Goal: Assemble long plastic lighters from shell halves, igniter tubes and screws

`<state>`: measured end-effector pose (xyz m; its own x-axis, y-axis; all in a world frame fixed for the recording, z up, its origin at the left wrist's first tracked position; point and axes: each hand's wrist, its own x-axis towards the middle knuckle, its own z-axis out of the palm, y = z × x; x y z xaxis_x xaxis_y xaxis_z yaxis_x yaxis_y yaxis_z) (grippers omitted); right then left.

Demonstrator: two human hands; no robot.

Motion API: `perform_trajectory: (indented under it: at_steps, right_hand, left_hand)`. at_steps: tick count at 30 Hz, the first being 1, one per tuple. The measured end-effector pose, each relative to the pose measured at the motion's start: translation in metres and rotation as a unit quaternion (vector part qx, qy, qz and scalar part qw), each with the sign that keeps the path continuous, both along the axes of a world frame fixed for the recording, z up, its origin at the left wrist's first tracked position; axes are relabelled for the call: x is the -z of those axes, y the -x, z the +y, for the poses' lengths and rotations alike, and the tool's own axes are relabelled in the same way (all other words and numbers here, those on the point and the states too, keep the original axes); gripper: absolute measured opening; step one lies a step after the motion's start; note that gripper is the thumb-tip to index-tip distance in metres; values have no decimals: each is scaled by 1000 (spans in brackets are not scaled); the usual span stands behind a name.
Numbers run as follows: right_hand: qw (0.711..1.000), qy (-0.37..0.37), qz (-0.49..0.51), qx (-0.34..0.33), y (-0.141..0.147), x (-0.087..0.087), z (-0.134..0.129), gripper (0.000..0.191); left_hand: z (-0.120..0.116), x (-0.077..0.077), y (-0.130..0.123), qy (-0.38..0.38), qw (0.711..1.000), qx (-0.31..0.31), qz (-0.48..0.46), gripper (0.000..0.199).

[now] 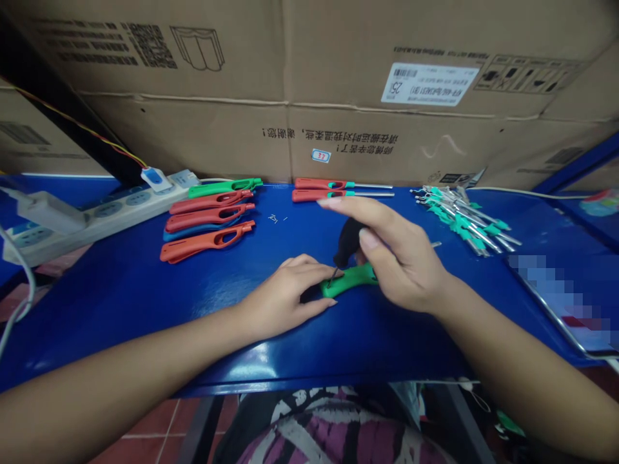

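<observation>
A green lighter handle [353, 278] lies on the blue table in front of me. My left hand [290, 293] pinches its left end between thumb and fingers, against the tabletop. In my right hand [401, 258] is a screwdriver with a black grip [349, 241], held tilted. Its thin shaft points down to the left end of the green handle, where the tip meets the surface. The right hand covers the far end of the green handle, so I cannot see what is there.
Several red and orange lighter handles [207, 245] and a green one [225, 187] lie at left. Two red lighters with metal tubes [343, 194] lie at the back. Metal tubes with teal parts [467, 219] are piled right, near a phone [570, 296]. A power strip [109, 209] stands left, cardboard boxes [338, 64] behind.
</observation>
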<state>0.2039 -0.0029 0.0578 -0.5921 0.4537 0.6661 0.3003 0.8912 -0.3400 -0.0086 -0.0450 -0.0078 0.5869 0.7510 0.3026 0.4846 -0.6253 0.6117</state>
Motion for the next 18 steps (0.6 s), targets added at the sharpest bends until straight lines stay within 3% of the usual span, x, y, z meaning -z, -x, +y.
perform_trajectory:
  at_steps: [3,7,11,15,18]
  right_hand:
    - [999,43,20,-11,1,-1,-2,38]
    - [997,-61,31,28,0,-3,-3,36]
    - [1000,28,3,-10,2,-3,-3,42]
    - [998,-56,26,12,3,-4,-3,33]
    - [1000,9,17,-15,1,-8,-3,37]
  left_hand:
    - [0,0,-1,2,1000,2,3,37]
    - [1,1,-1,-9,1000,2,-7,34]
    - [1,0,-1,-9,1000,3,3,34]
    - [1,1,-1,-13,1000,10,-3,32]
    - [1,0,-1,-6,1000,9,-2,36]
